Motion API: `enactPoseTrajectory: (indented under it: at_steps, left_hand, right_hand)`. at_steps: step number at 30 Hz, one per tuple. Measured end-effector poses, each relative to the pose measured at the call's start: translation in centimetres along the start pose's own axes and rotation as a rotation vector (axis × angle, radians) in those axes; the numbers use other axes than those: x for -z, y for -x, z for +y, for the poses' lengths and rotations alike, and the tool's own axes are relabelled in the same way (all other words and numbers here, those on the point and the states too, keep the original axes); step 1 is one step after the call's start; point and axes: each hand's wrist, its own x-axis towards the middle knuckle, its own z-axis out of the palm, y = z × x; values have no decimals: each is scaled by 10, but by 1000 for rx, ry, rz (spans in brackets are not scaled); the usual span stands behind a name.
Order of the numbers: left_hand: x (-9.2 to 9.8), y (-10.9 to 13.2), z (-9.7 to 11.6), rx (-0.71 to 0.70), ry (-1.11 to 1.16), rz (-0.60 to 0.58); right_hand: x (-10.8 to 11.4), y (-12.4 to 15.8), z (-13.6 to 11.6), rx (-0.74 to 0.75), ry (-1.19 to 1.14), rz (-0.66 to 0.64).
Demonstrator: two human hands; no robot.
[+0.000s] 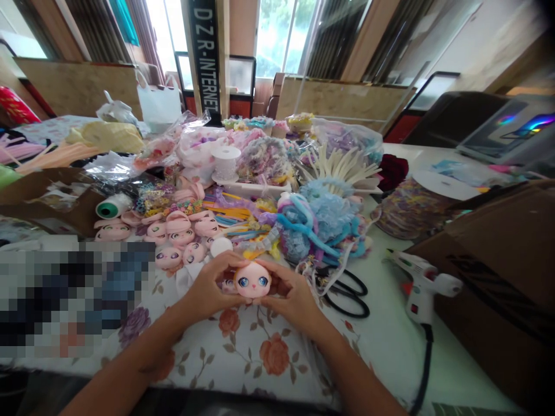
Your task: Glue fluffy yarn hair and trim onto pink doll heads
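Observation:
Between my two hands, just above the flowered tablecloth (203, 370), is a small doll head (254, 283) with big blue eyes, its face turned toward me. Something yellow-orange shows along its top edge. My left hand (219, 280) grips it from the left side, thumb below and fingers above. On the other side my right hand (290, 289) holds it the same way. Several more doll heads (180, 236) with painted eyes lie in a group behind my left hand. A white disc (221, 247) sits right behind the held head.
Black-handled scissors (349, 294) lie right of my right hand. Farther right are a white glue gun (418, 283) with its cord and a cardboard box (498, 277). Fluffy blue yarn (325, 208), a white spool (225, 163) and bagged craft materials (347, 138) fill the back.

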Motion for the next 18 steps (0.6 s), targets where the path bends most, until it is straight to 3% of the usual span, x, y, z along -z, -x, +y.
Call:
enactPoseTrajectory:
  at_steps: [7, 12, 18]
  left_hand:
    - [4, -2, 9, -10, -167, -45]
    - [8, -3, 9, 5, -134, -110]
    - [3, -1, 11, -72, -237, -38]
  right_hand:
    - [8, -1, 1, 82, 95, -38]
    - [6, 0, 0, 135, 180, -52]
    - [4, 1, 4, 156, 231, -29]
